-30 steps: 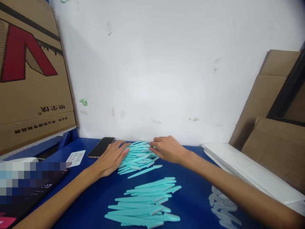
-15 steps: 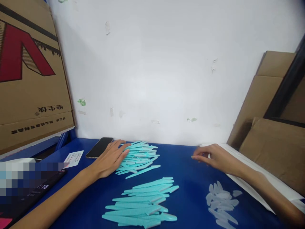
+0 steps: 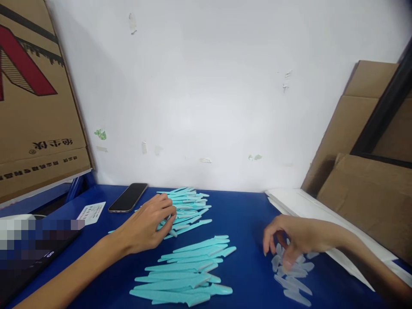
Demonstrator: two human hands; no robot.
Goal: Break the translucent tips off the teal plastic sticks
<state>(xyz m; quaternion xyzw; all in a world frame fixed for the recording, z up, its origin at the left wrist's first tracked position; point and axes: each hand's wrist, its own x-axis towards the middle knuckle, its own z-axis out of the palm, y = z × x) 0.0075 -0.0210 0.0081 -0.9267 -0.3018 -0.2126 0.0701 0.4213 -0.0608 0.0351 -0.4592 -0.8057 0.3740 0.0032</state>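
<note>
The left hand is resting curled over the farther turquoise eyebrow razors; I cannot tell whether it is gripping any. The right hand is hanging, fingers parted, over translucent caps. Nearer razors are lying crosswise, narrow tips pointing left.

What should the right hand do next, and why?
I'd probably pinch one of the translucent pieces with the right hand: its thumb and fingers are parted over them, apparently holding none, while the left hand is at the far turquoise pile.
</note>
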